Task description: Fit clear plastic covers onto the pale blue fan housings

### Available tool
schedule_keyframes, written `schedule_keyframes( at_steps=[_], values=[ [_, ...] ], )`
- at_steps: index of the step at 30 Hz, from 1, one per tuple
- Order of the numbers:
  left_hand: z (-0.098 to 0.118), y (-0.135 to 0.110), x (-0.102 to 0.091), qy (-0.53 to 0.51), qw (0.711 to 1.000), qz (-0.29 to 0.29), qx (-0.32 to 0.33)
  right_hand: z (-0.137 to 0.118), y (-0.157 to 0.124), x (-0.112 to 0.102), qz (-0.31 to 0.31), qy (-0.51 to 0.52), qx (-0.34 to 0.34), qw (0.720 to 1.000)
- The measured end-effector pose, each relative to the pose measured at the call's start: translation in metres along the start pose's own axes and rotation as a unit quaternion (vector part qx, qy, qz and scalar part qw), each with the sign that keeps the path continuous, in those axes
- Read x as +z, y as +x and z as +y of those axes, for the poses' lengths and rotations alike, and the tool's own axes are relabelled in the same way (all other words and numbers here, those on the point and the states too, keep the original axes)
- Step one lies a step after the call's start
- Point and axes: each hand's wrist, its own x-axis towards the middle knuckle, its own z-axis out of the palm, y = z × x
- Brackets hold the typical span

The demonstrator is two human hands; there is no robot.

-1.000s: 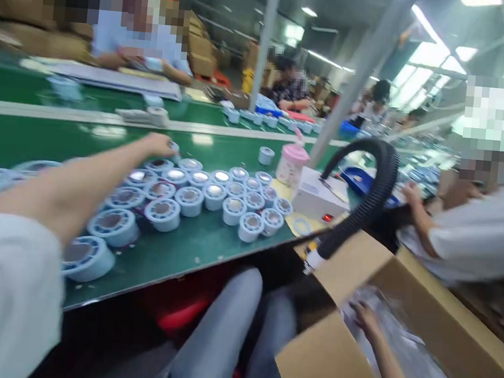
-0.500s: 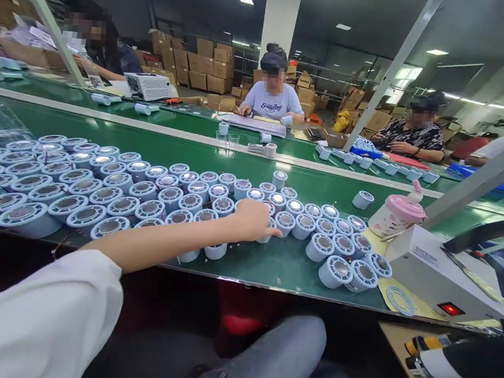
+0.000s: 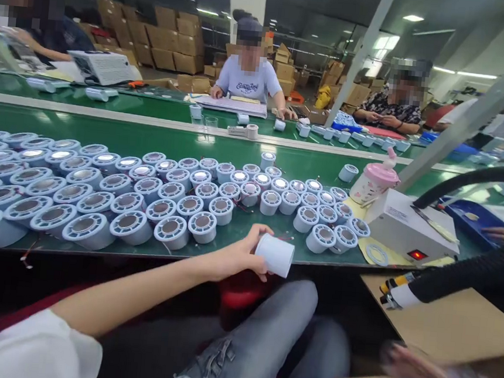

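Observation:
My left hand (image 3: 253,254) is closed around a light blue cylindrical housing (image 3: 276,254), tilted on its side over the table's front edge. Just beyond it, many similar housings (image 3: 202,223) stand in rows, showing round metal discs inside slotted rims. Thin wires stick out from some of them. At the lower right, my right hand (image 3: 427,375) is smeared by motion above cardboard. Something clear, like thin plastic, shows around it, but whether the fingers hold it is unclear.
To the right stand a white box with a lit red switch (image 3: 417,254), a pink-lidded cup (image 3: 374,179) and a black hose (image 3: 456,277). A flat blue ring (image 3: 377,254) lies beside the box. Across the green bench (image 3: 151,133), other people sit working.
My left hand has drawn back from the rows toward me and now holds a housing. My right hand has come into view at the lower right. The camera view has turned right.

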Motion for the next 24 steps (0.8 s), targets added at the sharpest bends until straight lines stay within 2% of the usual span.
schedule_keyframes(
  at_steps=[1, 2, 3, 4, 6, 7, 9, 11, 13, 14, 16, 18, 21, 24],
  values=[
    [-0.010, 0.002, 0.010, -0.126, 0.992, -0.011, -0.025, -0.011, 0.001, 0.009, -0.019, -0.003, -0.016, 1.000],
    [-0.019, 0.006, 0.020, -0.209, 0.976, -0.021, -0.063, -0.025, 0.005, 0.020, -0.040, -0.010, -0.036, 0.998],
    [-0.027, 0.010, 0.030, -0.257, 0.960, -0.031, -0.103, -0.039, 0.011, 0.031, -0.063, -0.057, -0.046, 0.995],
    [-0.033, 0.013, 0.037, -0.273, 0.951, -0.041, -0.137, -0.053, 0.019, 0.042, -0.053, -0.105, -0.069, 0.991],
    [-0.041, 0.017, 0.048, -0.231, 0.956, -0.072, -0.165, -0.075, 0.036, 0.059, -0.023, -0.191, -0.094, 0.977],
    [-0.042, 0.018, 0.050, -0.183, 0.966, -0.093, -0.154, -0.083, 0.043, 0.065, -0.010, -0.225, -0.097, 0.969],
    [-0.039, 0.016, 0.052, -0.051, 0.985, -0.140, -0.087, -0.092, 0.050, 0.071, -0.001, -0.270, -0.083, 0.959],
    [-0.034, 0.012, 0.051, 0.098, 0.983, -0.154, 0.016, -0.096, 0.051, 0.072, -0.018, -0.271, -0.058, 0.961],
    [-0.030, 0.009, 0.050, 0.206, 0.966, -0.118, 0.099, -0.098, 0.048, 0.070, -0.055, -0.214, -0.029, 0.975],
    [-0.030, 0.007, 0.051, 0.233, 0.961, -0.093, 0.119, -0.099, 0.047, 0.069, -0.074, -0.169, -0.011, 0.983],
    [-0.034, 0.007, 0.052, 0.245, 0.959, -0.055, 0.128, -0.101, 0.045, 0.067, -0.094, -0.072, 0.025, 0.993],
    [-0.041, 0.009, 0.053, 0.241, 0.959, -0.040, 0.146, -0.102, 0.045, 0.066, -0.089, 0.016, 0.061, 0.994],
    [-0.052, 0.013, 0.052, 0.250, 0.945, -0.048, 0.204, -0.102, 0.045, 0.066, -0.050, 0.121, 0.113, 0.985],
    [-0.055, 0.016, 0.049, 0.253, 0.937, -0.089, 0.226, -0.098, 0.045, 0.066, -0.020, 0.188, 0.160, 0.969]
  ],
)
